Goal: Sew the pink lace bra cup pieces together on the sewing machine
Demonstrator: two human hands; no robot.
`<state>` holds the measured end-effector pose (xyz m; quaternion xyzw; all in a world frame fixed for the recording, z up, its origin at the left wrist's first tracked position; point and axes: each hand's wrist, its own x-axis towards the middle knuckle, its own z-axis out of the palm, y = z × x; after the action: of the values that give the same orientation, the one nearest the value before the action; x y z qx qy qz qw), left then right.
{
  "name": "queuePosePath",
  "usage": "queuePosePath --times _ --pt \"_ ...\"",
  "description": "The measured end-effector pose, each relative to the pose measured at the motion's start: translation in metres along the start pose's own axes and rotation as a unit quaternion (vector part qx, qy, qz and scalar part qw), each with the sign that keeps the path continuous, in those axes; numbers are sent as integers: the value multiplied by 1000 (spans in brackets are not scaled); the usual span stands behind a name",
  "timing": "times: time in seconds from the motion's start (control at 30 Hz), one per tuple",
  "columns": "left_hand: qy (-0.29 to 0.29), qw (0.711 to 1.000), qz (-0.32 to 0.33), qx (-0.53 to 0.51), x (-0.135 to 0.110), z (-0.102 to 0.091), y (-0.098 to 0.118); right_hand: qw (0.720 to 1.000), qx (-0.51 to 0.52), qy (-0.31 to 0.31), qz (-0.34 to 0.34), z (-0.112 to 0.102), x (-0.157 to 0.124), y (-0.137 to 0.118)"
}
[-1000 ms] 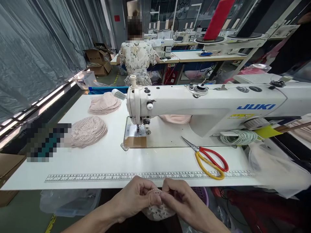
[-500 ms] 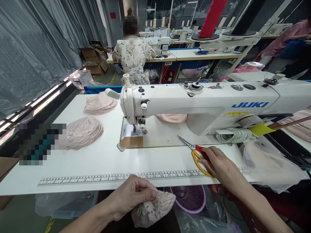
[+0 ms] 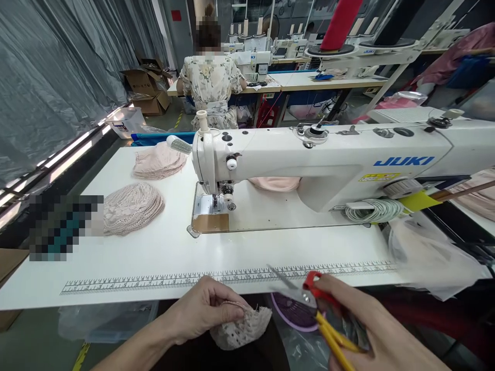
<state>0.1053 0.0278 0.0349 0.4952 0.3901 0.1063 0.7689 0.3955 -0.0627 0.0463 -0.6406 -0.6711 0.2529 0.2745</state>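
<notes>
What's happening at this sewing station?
A person works at the white table, hands below its front edge. The left hand grips a pale lace piece; the right hand holds red-and-yellow scissors, blades pointing left, clear of the lace. The Juki sewing machine stands untouched, two lace stacks to its left. Another person works farther back.

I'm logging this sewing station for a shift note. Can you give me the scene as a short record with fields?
Left hand: grips a crumpled lace piece below the table edge
Right hand: holds red-and-yellow scissors, tips pointing left
Table: white, printed ruler along its front, sewing machine on top
Stock: two lace stacks left of the machine
Behind: a seated person, back turned
</notes>
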Motion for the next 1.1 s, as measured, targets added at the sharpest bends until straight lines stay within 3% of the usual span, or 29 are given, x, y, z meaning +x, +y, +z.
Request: queuePosePath --times 0.13,0.37,0.57,0.83,1.1 --pt "-12 1000 3 0 -3 0 0 991 -30 -125 -20 7 -6 -11" --pt "12 1000 0 -5 -10 2 0 962 -85 -258 35 8 9 -37" --pt "32 999 5 -5 -13 0 -3 961 -101 -255 10 13 8 -44" --pt "41 999 12 -11 -16 1 1 971 -62 -232 4 23 -4 -18" --pt "37 999 13 -34 -15 -2 -3 970 -44 -235 44 24 -5 -3"
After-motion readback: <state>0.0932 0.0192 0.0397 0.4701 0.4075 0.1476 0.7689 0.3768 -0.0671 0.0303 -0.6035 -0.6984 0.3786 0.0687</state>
